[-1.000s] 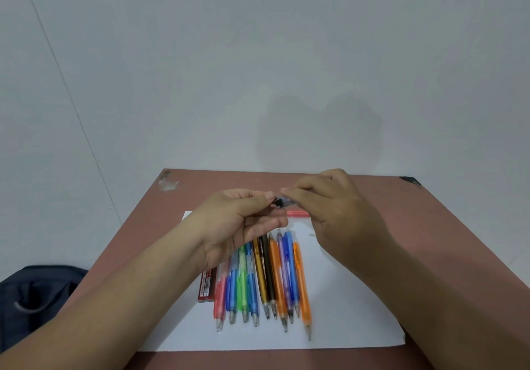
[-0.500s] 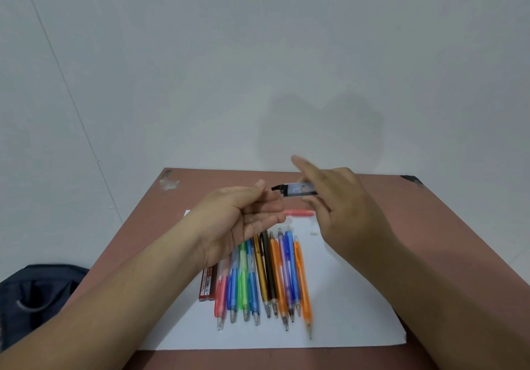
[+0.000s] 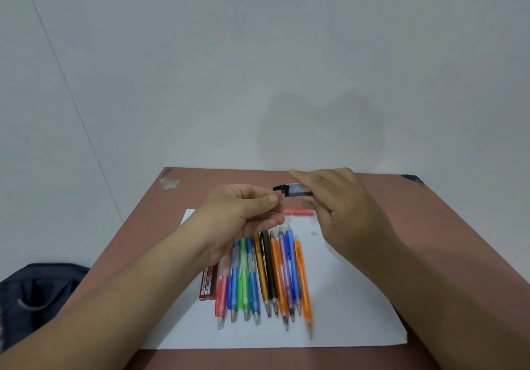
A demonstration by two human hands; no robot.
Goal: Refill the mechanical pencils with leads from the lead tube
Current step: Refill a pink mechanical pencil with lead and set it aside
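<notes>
My right hand (image 3: pixel 341 206) grips a small clear lead tube (image 3: pixel 295 190) with a black flip cap, held level above the table with the cap end pointing left. My left hand (image 3: pixel 241 214) is just left of that cap, thumb and forefinger pinched together on what looks like a thin lead; the lead itself is barely visible. Below the hands, several mechanical pencils (image 3: pixel 269 278) in pink, blue, green, amber, black, orange and purple lie side by side on a white sheet (image 3: pixel 344 312), tips toward me.
A red lead case (image 3: pixel 208 283) lies left of the pencils. A pink pencil piece (image 3: pixel 298 212) and a small white bit (image 3: pixel 314 233) lie on the sheet's far part. The brown table (image 3: pixel 430 226) stands against a white wall. A dark bag (image 3: pixel 37 295) sits on the floor, left.
The hands were together at the tube's cap; the right hand lifted the tube up and right, and the left hand's fingers closed into a pinch by the open cap.
</notes>
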